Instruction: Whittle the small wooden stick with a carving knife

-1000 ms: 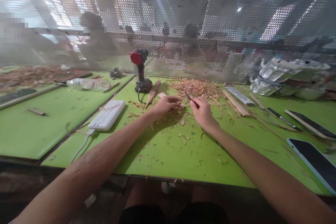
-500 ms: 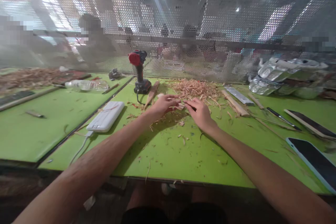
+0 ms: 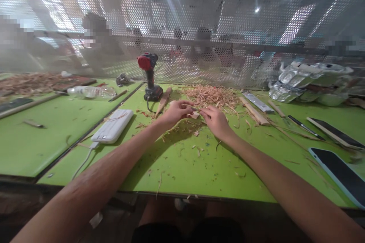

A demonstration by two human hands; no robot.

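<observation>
Above the middle of the green table (image 3: 176, 167) my two hands meet close together. My left hand (image 3: 177, 114) has its fingers bent inward around something small that they mostly hide. My right hand (image 3: 215, 121) is pinched, its fingertips close to those of the left; what is in the pinch is too small to make out. A pale wood piece (image 3: 195, 115) shows just below the left fingertips. Thin straw-coloured strips (image 3: 212, 97) lie heaped right behind the hands, with loose scraps scattered below them.
A red and black cordless drill (image 3: 149, 76) stands upright at back left. A white power bank (image 3: 112, 126) with a cable lies left. On the right are a wooden stick (image 3: 255, 111), a pen (image 3: 305, 127), a phone (image 3: 339, 174) and foil packs (image 3: 310, 79). Perforated mesh (image 3: 182, 60) backs the table.
My hands stay in nearly the same place. The fingers of both have shifted slightly, and the dark thin thing seen at my right fingers is no longer visible. The view has drifted a little.
</observation>
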